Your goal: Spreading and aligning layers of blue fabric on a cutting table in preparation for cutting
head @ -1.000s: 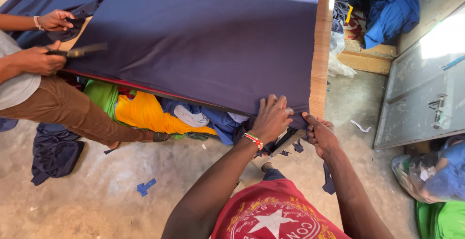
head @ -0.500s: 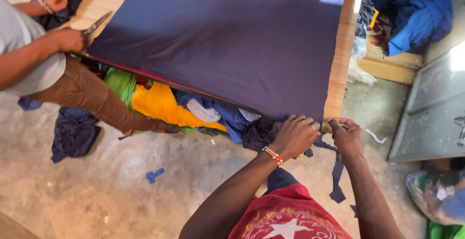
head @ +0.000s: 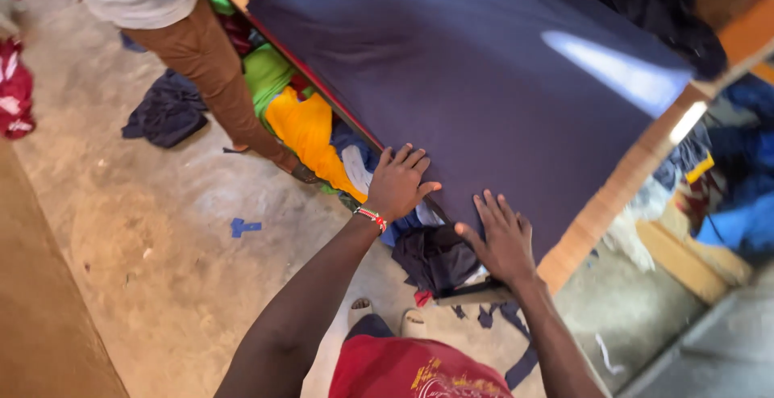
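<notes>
Setting: concrete-floored workroom; a wooden cutting table (head: pixel 637 172) carries a spread sheet of navy cloth (head: pixel 484 83).
Left hand: left hand (head: pixel 397 182) lies palm down, fingers spread, on the near edge of the navy cloth; grips nothing. A beaded bracelet (head: pixel 371 219) sits on the wrist.
Right hand: right hand (head: pixel 504 238) also flat and open, fingers fanned, pressing the same cloth by the table's near corner; holds nothing.
Cloth position: covers most of the tabletop, near hem under both palms, a sunlit patch across the far part.
Just beneath: dark fabric scraps (head: pixel 435 257) hang under the corner; yellow fabric (head: pixel 310 128) and green fabric (head: pixel 266 71) are heaped under the table.
Further out: a second person's leg in brown trousers (head: pixel 214 59) stands by the table's left side; a dark garment (head: pixel 165 112) and a small blue offcut (head: pixel 244 226) lie on the floor.
Risk: as I judge it, uneven pressure from the two palms could drag the hem, leaving a ridge or pulling the sheet askew off the edge.
Change: half a second ago both hands were bunched at the corner, gripping the hem; now they are opened flat, and the view has swung left.
</notes>
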